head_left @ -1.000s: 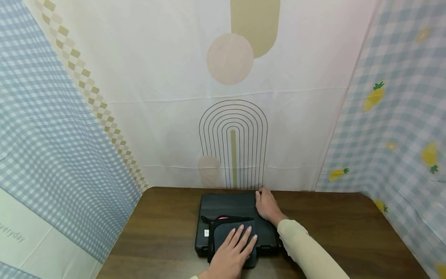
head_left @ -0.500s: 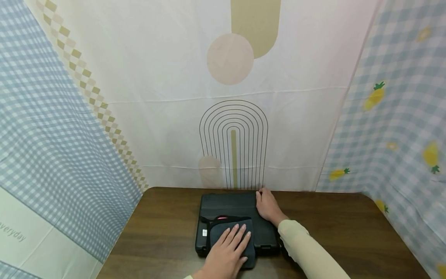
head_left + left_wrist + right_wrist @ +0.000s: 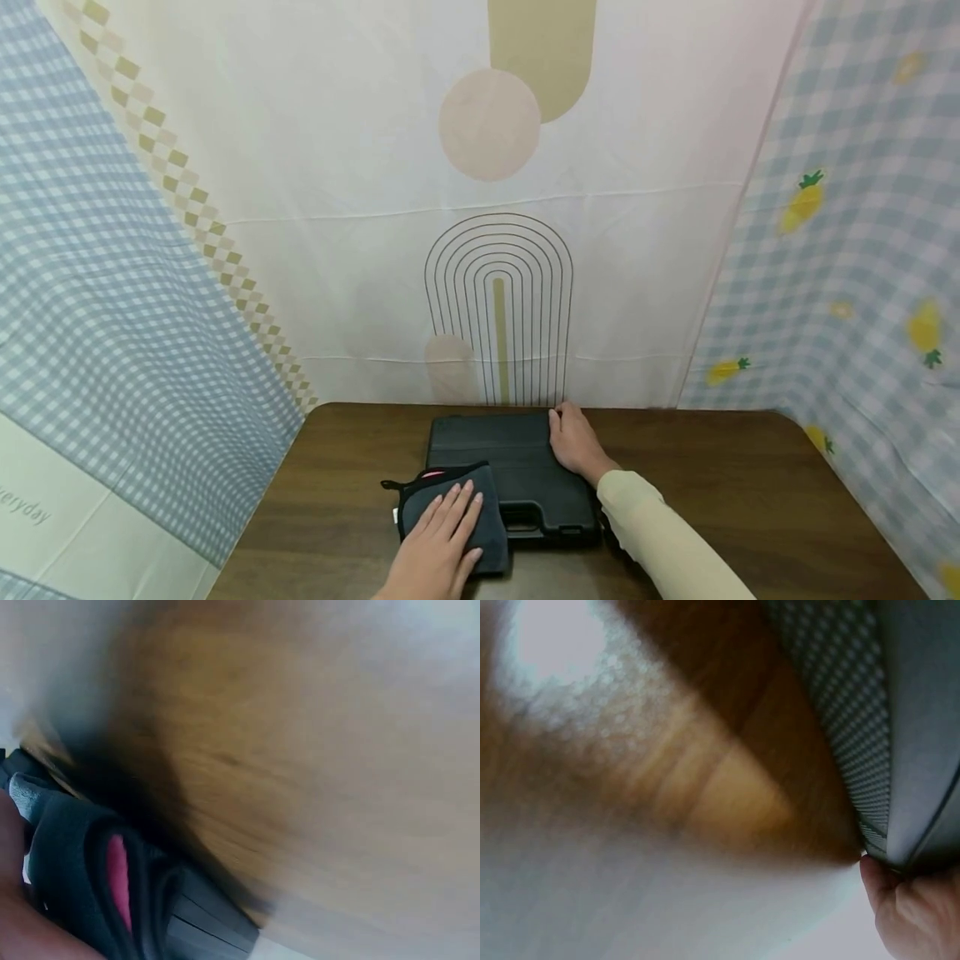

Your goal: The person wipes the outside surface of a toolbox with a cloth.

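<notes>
In the head view a black hard plastic case (image 3: 525, 467) with a front handle lies flat on the table. A folded dark grey cloth (image 3: 487, 517) with black trim, a hanging loop and a white tag lies over its front left part. My left hand (image 3: 438, 542) rests on this cloth with fingers straight. In the left wrist view a pink inner side shows between the folds of the cloth (image 3: 71, 862). My right hand (image 3: 576, 442) holds the case's far right corner, thumb on top. The right wrist view shows that hand (image 3: 919, 911) against the case's textured side (image 3: 855, 742).
The brown wooden table (image 3: 337, 467) ends at a white printed cloth backdrop (image 3: 360, 292) just behind the case. Blue checked curtains hang at the left (image 3: 187, 358) and right (image 3: 810, 325). A dark item, partly hidden, lies under the right sleeve.
My left hand has slid left with the grey cloth, which is turned slightly and now hangs past the case's left edge. The case's front handle has come into view. My right hand keeps its place.
</notes>
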The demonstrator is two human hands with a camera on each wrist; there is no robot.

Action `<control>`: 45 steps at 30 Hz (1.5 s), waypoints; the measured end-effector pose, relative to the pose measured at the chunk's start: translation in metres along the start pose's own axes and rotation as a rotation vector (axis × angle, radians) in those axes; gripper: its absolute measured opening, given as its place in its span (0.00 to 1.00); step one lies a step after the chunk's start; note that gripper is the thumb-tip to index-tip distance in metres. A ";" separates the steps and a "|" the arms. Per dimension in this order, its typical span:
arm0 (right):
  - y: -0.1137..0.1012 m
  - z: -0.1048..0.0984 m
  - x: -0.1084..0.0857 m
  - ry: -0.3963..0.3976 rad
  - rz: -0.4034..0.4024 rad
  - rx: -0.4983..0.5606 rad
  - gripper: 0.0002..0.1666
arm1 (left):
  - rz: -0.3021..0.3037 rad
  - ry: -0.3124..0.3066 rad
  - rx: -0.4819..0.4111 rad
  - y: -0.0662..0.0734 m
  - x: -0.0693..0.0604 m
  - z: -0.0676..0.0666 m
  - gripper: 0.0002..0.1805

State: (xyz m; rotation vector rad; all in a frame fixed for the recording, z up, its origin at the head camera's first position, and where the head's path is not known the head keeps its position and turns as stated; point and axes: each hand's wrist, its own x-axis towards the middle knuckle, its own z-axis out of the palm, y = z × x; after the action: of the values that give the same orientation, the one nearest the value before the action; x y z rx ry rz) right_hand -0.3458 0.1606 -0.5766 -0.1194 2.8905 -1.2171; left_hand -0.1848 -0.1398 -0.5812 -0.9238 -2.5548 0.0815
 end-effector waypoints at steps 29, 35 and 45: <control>0.001 0.001 0.000 -0.003 -0.008 -0.033 0.23 | -0.327 -0.407 -0.483 -0.034 0.068 -0.019 0.42; 0.000 -0.002 0.000 -0.003 -0.007 -0.036 0.24 | -0.339 -0.347 -0.484 -0.056 0.096 -0.004 0.40; -0.001 -0.002 0.001 0.005 -0.016 -0.040 0.23 | -0.378 -0.377 -0.468 -0.083 0.130 0.018 0.40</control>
State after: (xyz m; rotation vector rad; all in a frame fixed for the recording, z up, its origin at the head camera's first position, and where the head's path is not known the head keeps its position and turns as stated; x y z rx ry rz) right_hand -0.3471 0.1613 -0.5740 -0.1403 2.9248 -1.1646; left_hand -0.3317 -0.1222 -0.5343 -0.5950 -3.1303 -0.5184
